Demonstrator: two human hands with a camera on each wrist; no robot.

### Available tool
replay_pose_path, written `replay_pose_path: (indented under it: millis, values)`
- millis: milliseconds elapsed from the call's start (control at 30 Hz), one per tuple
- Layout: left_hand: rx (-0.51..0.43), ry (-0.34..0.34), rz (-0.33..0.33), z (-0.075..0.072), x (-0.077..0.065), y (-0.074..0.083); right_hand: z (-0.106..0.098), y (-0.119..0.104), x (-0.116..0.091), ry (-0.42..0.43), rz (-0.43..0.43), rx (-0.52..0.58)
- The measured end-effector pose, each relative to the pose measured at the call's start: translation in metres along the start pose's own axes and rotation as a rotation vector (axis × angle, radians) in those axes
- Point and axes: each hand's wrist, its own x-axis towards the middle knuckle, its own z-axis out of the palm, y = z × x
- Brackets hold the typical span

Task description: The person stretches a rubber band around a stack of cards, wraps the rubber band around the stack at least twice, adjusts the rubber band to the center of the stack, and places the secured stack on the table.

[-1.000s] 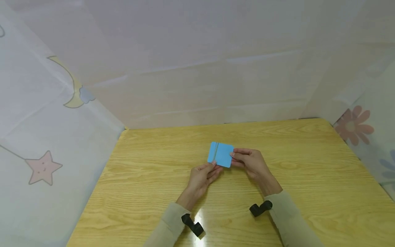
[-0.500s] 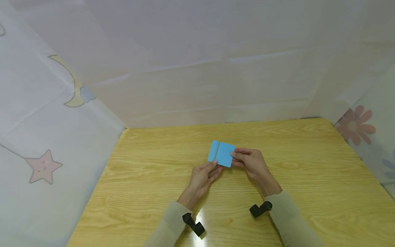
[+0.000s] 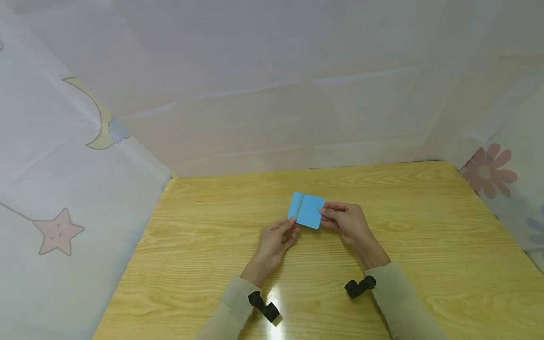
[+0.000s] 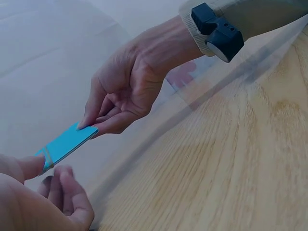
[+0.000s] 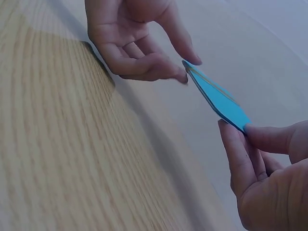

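Observation:
A small square blue card point(image 3: 311, 211) with rounded corners is held up over the table, a thin tan rubber band point(image 3: 300, 206) running around it near its left side. My right hand point(image 3: 349, 224) pinches the card's right edge, thumb on top and fingers beneath. At the lower left corner is my left hand point(image 3: 270, 245), its thumb on the card beside the band and its fingers bent below. The left wrist view shows the card point(image 4: 70, 142) edge-on between both hands. In the right wrist view, the left thumb and a fingertip meet at the banded end of the card point(image 5: 219, 98).
The wood-grain table point(image 3: 191, 264) spreads under both hands. Pale cloth point(image 3: 255, 108) hangs behind it and along both sides, printed with a moon, a star point(image 3: 58, 231) and flowers point(image 3: 488, 171). Each sleeve cuff carries a small black wrist camera point(image 3: 360, 286).
My left hand has slid slightly left along the card's lower edge, its thumb now at the corner. The card has risen slightly in the head view; the right hand keeps its pinch.

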Motion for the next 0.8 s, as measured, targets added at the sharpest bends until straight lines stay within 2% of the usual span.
replay_pose_path:
  millis: [100,400,800]
  values:
    - [-0.029,0.031,0.014,-0.0008,0.0016,0.001,0.0,-0.0007,-0.0001,-0.01,0.0,-0.004]
    - [-0.006,0.054,0.074,0.0051,-0.0022,-0.0028,0.0031,0.0016,-0.0027,0.023,-0.009,-0.028]
    - [-0.031,0.075,0.046,0.0088,-0.0019,-0.0081,0.0066,0.0071,-0.0007,0.052,-0.024,-0.046]
